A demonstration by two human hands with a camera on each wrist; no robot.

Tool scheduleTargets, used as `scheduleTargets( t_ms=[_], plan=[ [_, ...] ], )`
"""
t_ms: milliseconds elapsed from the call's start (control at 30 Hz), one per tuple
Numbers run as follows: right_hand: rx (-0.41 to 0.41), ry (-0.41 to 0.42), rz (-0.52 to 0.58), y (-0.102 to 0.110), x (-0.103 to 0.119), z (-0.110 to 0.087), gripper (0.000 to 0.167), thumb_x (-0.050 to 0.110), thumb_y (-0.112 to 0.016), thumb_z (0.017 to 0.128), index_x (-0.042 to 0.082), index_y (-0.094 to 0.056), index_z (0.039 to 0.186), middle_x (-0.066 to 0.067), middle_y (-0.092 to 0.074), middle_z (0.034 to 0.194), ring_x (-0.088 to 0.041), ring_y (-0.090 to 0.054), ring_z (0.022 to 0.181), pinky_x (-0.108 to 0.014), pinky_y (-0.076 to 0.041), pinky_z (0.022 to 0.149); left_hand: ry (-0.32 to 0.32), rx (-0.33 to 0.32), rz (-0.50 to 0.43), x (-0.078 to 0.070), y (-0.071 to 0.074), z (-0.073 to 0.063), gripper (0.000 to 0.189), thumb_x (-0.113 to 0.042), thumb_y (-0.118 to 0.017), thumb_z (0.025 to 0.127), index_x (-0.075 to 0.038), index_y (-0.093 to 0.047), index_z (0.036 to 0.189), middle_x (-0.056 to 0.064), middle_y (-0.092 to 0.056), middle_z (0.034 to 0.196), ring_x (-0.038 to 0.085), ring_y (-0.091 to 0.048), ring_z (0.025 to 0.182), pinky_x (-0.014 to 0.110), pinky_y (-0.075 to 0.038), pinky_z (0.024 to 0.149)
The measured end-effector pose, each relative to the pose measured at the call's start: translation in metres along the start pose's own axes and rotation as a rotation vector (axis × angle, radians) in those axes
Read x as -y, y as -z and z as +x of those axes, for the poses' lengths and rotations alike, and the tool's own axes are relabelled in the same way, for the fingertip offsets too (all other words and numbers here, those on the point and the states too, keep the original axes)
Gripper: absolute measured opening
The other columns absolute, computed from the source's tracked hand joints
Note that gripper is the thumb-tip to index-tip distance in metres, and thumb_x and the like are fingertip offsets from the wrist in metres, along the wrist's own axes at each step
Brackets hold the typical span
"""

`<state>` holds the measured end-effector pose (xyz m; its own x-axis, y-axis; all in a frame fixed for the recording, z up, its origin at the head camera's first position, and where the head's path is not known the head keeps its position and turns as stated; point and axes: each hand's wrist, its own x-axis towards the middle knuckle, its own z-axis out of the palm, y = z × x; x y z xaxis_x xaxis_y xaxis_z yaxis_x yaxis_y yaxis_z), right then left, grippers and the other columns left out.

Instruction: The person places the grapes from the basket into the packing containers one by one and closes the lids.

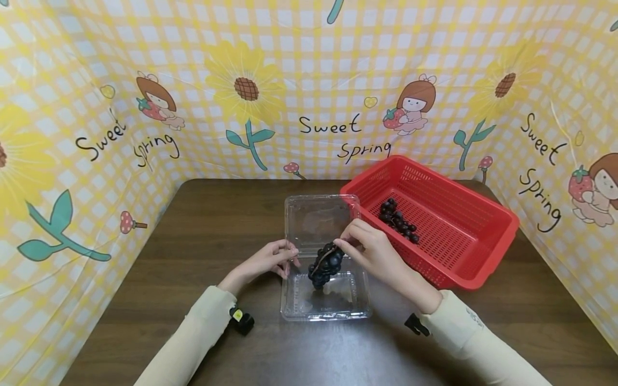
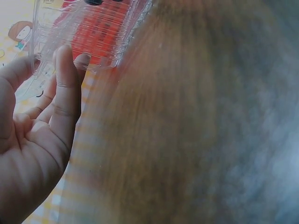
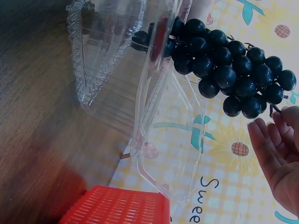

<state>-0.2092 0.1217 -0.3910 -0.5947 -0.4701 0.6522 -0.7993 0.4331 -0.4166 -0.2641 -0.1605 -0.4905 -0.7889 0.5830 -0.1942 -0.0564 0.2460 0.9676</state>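
A clear plastic clamshell box (image 1: 299, 308) lies on the table with its lid (image 1: 318, 206) folded back away from me. My left hand (image 1: 270, 260) is at the box's left side near the hinge, pinching its rim between thumb and fingers; the left wrist view also has this hand (image 2: 46, 112) at the clear plastic. A bunch of dark grapes (image 1: 325, 265) hangs tilted over the box's base. By the stem end, my right hand (image 1: 372, 249) pinches it. Up close in the right wrist view, the grapes (image 3: 224, 74) reach down past the box's wall.
Right of the box stands a red plastic basket (image 1: 487, 268) with slotted sides. Another small bunch of dark grapes (image 1: 398, 222) lies in its left part. The brown wooden table (image 1: 212, 214) is enclosed by a yellow checked cloth (image 1: 309, 80) at the back and sides.
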Motion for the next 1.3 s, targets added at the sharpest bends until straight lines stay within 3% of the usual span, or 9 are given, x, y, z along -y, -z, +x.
scheduleTargets(
  t_ms=[367, 767, 1067, 1300],
  plan=[
    [0.022, -0.021, 0.012, -0.003, 0.001, 0.002, 0.011, 0.015, -0.07, 0.083, 0.013, -0.059, 0.083, 0.004, -0.054, 0.08, -0.004, -0.051, 0.071, -0.019, -0.052, 0.064, -0.001, 0.0, 0.0, -0.002, 0.001, 0.002, 0.038, -0.035, -0.052, 0.095, -0.002, -0.048, 0.113, 0.019, -0.065, 0.1, 0.015, -0.058, 0.06, 0.035, -0.056, 0.06],
    [0.01, 0.026, -0.012, -0.01, 0.001, 0.002, 0.011, 0.015, -0.068, 0.085, 0.013, -0.058, 0.08, 0.004, -0.053, 0.078, -0.007, -0.049, 0.067, -0.023, -0.047, 0.056, 0.001, -0.008, -0.023, 0.004, -0.001, 0.0, 0.038, -0.035, -0.052, 0.095, -0.001, -0.047, 0.112, 0.015, -0.066, 0.097, 0.014, -0.059, 0.058, 0.032, -0.055, 0.057],
    [0.022, -0.009, 0.015, -0.013, 0.003, 0.0, 0.011, 0.017, -0.068, 0.085, 0.013, -0.058, 0.082, 0.005, -0.053, 0.08, -0.011, -0.052, 0.069, -0.027, -0.05, 0.058, -0.017, 0.004, -0.033, 0.004, -0.002, 0.0, 0.036, -0.03, -0.051, 0.096, 0.002, -0.046, 0.112, 0.021, -0.065, 0.098, 0.014, -0.059, 0.058, 0.03, -0.055, 0.056],
    [0.02, -0.011, 0.019, -0.015, 0.003, -0.001, 0.011, 0.016, -0.068, 0.085, 0.013, -0.058, 0.081, 0.005, -0.053, 0.08, -0.002, -0.05, 0.07, -0.021, -0.052, 0.06, -0.011, 0.003, -0.029, 0.002, -0.002, 0.0, 0.037, -0.03, -0.051, 0.096, 0.003, -0.046, 0.112, 0.021, -0.065, 0.097, 0.014, -0.058, 0.057, 0.03, -0.055, 0.055]
  ],
)
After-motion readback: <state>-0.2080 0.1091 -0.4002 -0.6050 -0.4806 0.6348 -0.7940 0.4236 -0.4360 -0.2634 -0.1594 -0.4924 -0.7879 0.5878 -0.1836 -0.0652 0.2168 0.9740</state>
